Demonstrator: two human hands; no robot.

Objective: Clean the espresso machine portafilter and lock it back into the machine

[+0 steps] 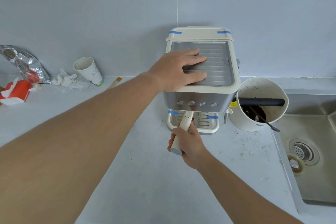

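Right hand [187,143] wrapped round cream plastic portafilter handle [181,132], grey end cap toward camera; handle slants up-right, head hidden under steel-fronted cream espresso machine [198,100], above slotted drip tray [209,123]. Cannot tell if locked. Handle rigid, smooth, likely a bit slippery; head probably heavy metal, so full-fist grip mid-handle suits twisting. Left hand [180,69] flat, fingers spread, pressing ribbed metal top plate [214,62], likely bracing light machine against sliding.
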